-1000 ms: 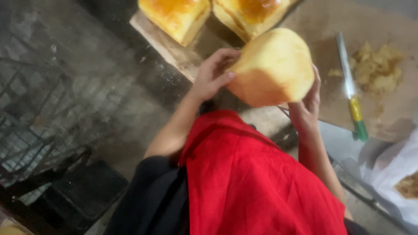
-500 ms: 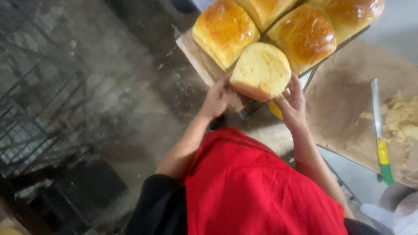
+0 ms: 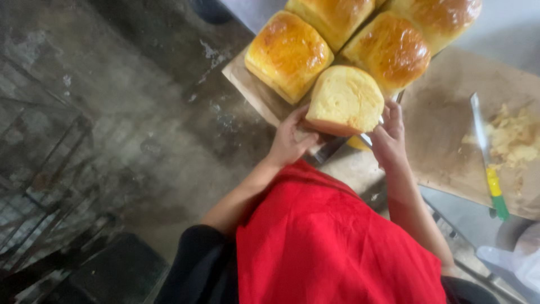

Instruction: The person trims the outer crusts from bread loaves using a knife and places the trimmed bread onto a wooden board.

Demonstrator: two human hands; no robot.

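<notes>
Gripping a pale loaf between our left hand and right hand, we hold it just before the golden loaves.

A wooden board bears glazed golden loaves; brown paper carries a knife.

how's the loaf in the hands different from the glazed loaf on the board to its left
The held loaf is pale yellow and matte on the face shown; the glazed loaf is shiny golden brown. The held loaf is tipped up between the left hand and right hand; the glazed loaf sits flat on the board, untouched, beside other loaves. Both are similar-sized, soft, squarish bread loaves.
</notes>
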